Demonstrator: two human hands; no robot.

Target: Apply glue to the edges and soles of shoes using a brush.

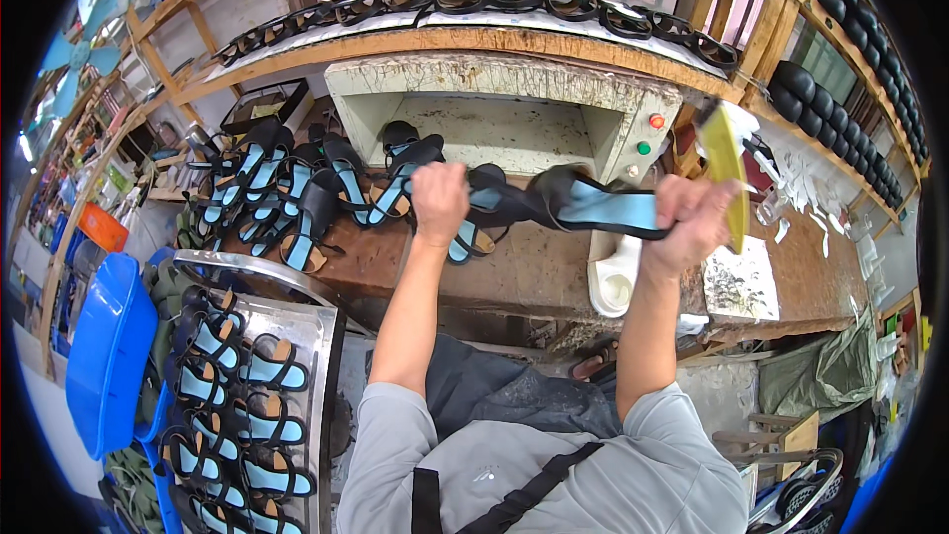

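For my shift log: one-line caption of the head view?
Both hands, left hand and right hand, hold a black-and-blue sandal above the workbench.

My left hand (439, 200) wraps the near end of the black and blue sandal upper (578, 206), so that end is hidden, and my fingers curl out of sight behind it. My right hand (692, 222) covers the other end and the handle of the yellow tool (727, 168). The metal tray (316, 336) of sandals on my left runs off the bottom edge. The small scraps far right on the counter (801, 267) are too small to tell.
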